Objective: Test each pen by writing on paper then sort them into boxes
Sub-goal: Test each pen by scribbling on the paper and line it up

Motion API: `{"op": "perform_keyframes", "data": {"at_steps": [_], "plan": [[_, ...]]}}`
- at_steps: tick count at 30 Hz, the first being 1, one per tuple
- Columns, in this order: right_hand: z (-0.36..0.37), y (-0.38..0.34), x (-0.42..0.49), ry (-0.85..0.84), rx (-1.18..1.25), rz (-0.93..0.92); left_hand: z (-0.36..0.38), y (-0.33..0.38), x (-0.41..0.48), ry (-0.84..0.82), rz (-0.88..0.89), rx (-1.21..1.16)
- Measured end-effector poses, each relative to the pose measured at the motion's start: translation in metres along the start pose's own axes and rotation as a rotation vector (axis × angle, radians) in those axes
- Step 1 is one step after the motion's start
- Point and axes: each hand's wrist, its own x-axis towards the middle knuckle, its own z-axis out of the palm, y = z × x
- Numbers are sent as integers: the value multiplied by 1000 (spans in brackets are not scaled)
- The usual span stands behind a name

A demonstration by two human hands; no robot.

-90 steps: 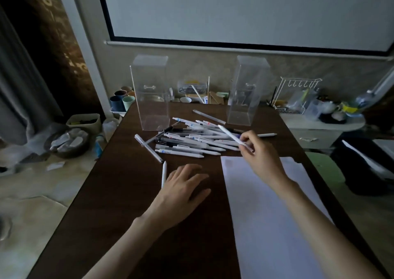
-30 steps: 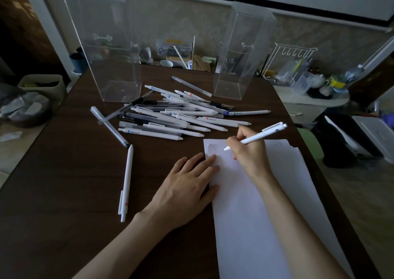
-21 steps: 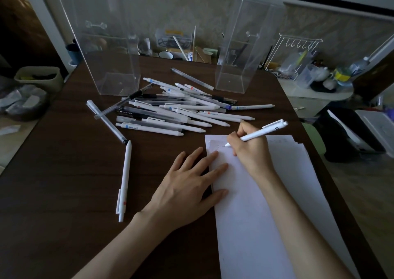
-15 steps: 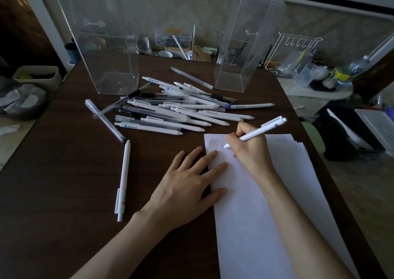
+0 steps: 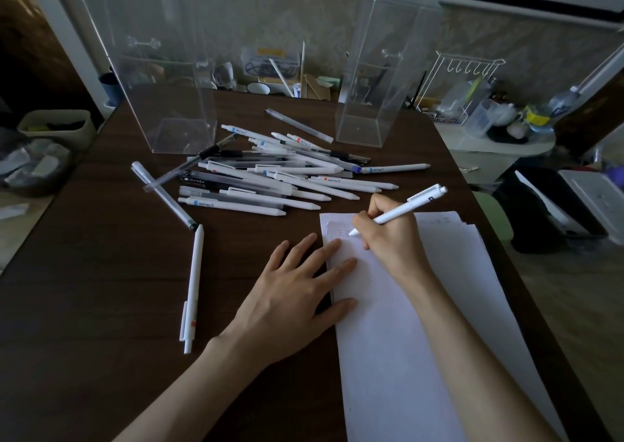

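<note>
My right hand (image 5: 388, 235) grips a white pen (image 5: 405, 207) with its tip on the top left corner of the white paper (image 5: 405, 340), beside faint written marks. My left hand (image 5: 290, 300) lies flat with spread fingers, its fingertips pressing the paper's left edge. A pile of several white and dark pens (image 5: 280, 171) lies beyond the paper. Two tall clear boxes stand behind the pile, one on the left (image 5: 158, 70) and one on the right (image 5: 374, 80); both look empty.
A single white pen (image 5: 191, 289) lies left of my left hand, and a clear-barrelled pen (image 5: 163, 195) lies above it. The dark wooden table (image 5: 101, 306) ends close on the right. Cluttered items (image 5: 277, 73) line the wall behind the boxes.
My right hand lifted a pen from the pile and brought it down to the paper's top corner. My left hand slid right onto the paper's edge. The camera moved closer and tilted down.
</note>
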Motion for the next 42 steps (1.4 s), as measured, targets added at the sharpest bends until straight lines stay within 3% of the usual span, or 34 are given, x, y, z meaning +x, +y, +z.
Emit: {"op": "perform_keyframes", "data": {"at_steps": [8, 13, 20, 27, 34, 42], "plan": [[0, 1, 1, 12, 0, 4, 2, -1, 1, 14, 6, -9], [-5, -4, -3, -1, 167, -61, 1, 0, 1, 41, -7, -35], [-8, -5, -3, -135, 242, -91, -9, -3, 3, 193, -164, -444], [-12, -13, -7, -155, 355, -64, -11, -7, 0, 282, -80, -619], [-9, -9, -4, -224, 293, -75, -5, -9, 2, 287, 139, -419], [-6, -12, -6, -333, 100, -134, -6, -8, -6, 311, 58, -391]]}}
